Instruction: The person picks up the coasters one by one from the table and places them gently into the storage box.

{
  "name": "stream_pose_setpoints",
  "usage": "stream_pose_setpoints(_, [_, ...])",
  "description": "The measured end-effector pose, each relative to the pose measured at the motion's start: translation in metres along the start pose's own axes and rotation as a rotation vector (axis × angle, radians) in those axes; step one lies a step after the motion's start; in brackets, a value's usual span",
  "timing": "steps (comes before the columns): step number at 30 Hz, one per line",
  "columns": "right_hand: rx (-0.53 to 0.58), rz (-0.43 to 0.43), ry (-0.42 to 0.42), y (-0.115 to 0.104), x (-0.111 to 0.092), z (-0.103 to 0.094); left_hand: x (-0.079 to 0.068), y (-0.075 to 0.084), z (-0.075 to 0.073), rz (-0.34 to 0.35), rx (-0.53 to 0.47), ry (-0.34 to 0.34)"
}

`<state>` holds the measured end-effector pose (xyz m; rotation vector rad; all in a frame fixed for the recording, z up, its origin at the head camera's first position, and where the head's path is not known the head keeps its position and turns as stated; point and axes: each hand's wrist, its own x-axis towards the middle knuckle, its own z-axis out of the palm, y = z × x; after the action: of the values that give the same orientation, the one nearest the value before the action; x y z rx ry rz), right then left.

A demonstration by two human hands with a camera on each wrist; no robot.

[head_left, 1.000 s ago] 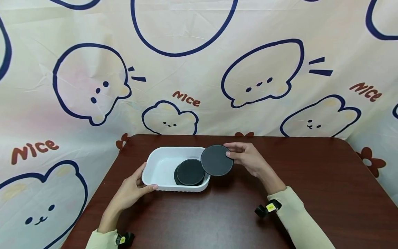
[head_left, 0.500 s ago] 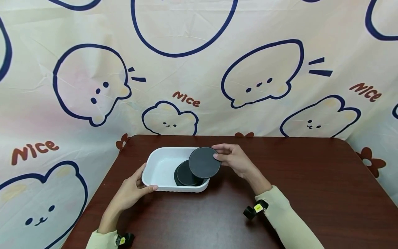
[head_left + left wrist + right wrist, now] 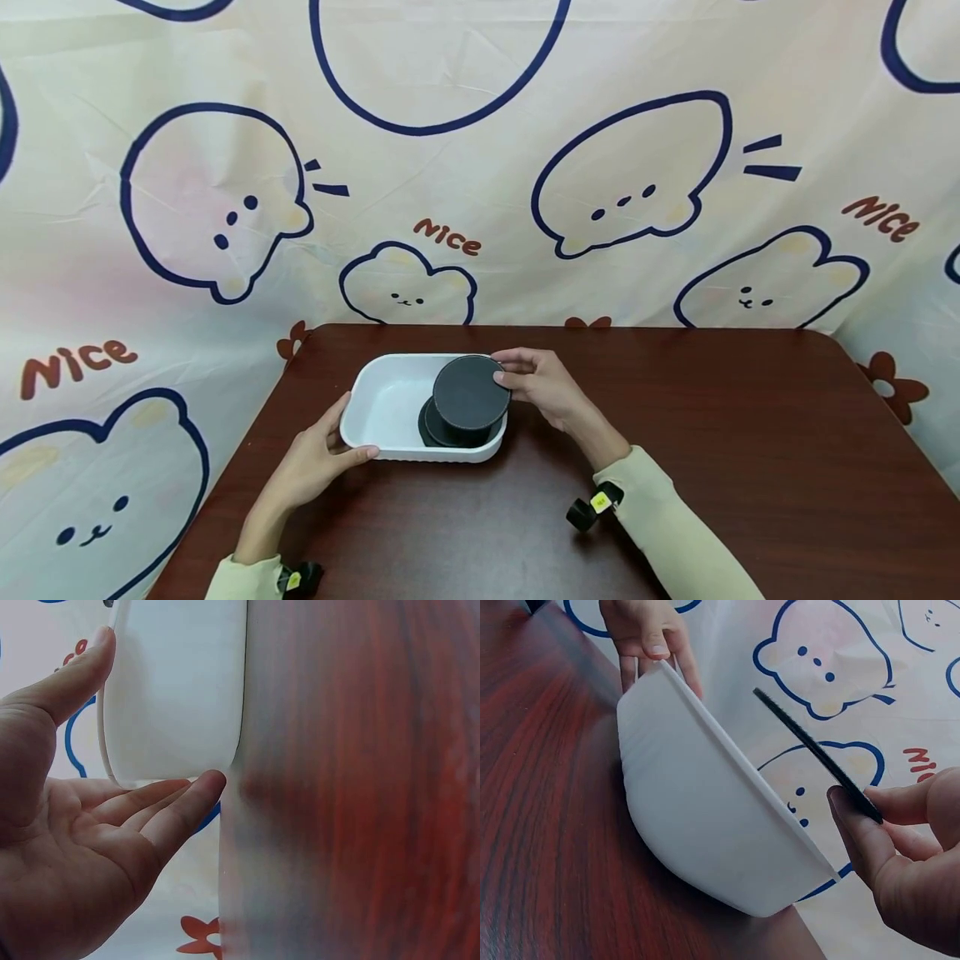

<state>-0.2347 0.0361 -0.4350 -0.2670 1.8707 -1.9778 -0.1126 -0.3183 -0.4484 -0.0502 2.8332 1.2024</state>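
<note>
In the head view my right hand [image 3: 549, 392] pinches a black round coaster [image 3: 471, 392] by its right edge, thumb on the near face. The coaster is over the right part of a white rectangular basin [image 3: 386, 404]. Below it, inside the basin, lie more black round coasters [image 3: 438, 429], partly covered by the held one. From the right wrist view the held coaster [image 3: 817, 754] is seen edge-on, tilted, above the rim. My left hand [image 3: 311, 462] holds the basin's left end, its thumb at the near rim and its fingers along the end wall.
The basin stands on a dark brown wooden table [image 3: 720, 433]. Behind and beside the table hangs a pale cloth [image 3: 502, 283] with cartoon bears. Each wrist wears a small black camera, such as the right wrist camera [image 3: 595, 506].
My right hand has moved left with the coaster, from the basin's right edge to over the coasters inside. My left hand and the basin have stayed in place.
</note>
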Motion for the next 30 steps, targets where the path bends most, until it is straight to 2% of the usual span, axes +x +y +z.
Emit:
stream_pose_setpoints(12, [-0.003, -0.018, 0.002, 0.000, 0.001, 0.016, 0.001, 0.000, -0.001, -0.002, 0.004, -0.001])
stream_pose_setpoints(22, [-0.178, -0.050, 0.035, 0.005, 0.001, 0.025, 0.001, 0.001, -0.001, 0.011, 0.008, -0.003])
stream_pose_setpoints(30, [-0.264, -0.055, 0.051, 0.008, 0.004, 0.035, 0.001, 0.001, 0.000, -0.005, 0.006, -0.005])
